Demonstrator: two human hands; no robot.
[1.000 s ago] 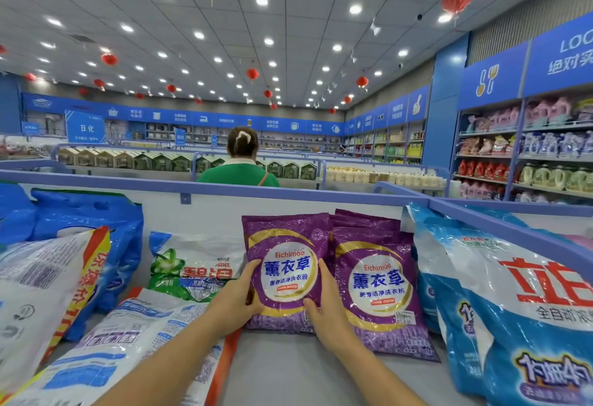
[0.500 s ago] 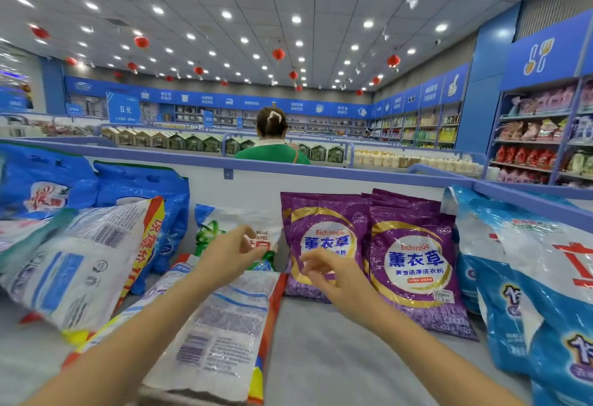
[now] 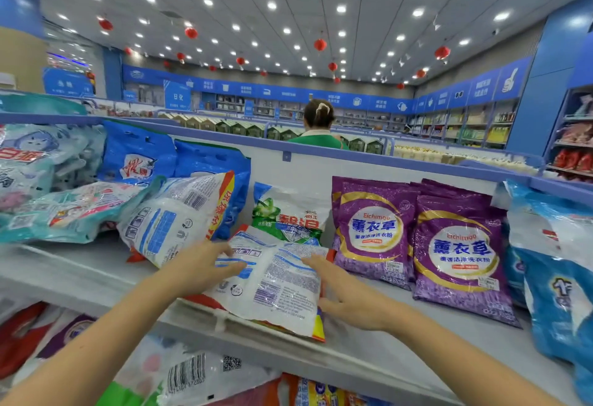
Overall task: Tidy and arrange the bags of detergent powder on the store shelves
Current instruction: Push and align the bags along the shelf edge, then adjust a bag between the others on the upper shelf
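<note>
A white detergent bag (image 3: 276,287) with a red and yellow edge lies flat, back side up, at the front of the grey shelf (image 3: 417,341). My left hand (image 3: 205,267) rests on its left side with the fingers stretched over it. My right hand (image 3: 346,296) touches its right edge, fingers straight. A second white bag (image 3: 173,219) leans to the left behind it. A green and white bag (image 3: 288,213) stands at the back. Two purple bags (image 3: 372,229) (image 3: 459,251) stand upright to the right.
Blue bags (image 3: 558,277) crowd the right end, blue bags (image 3: 138,155) and teal ones (image 3: 64,210) the left. A white back panel with a blue rail (image 3: 288,149) closes the shelf. More bags (image 3: 192,370) lie on the shelf below. A person in green (image 3: 317,139) stands beyond.
My hands left the front purple bag and moved left and down onto the flat white bag. The view swung left, showing more of the left bags.
</note>
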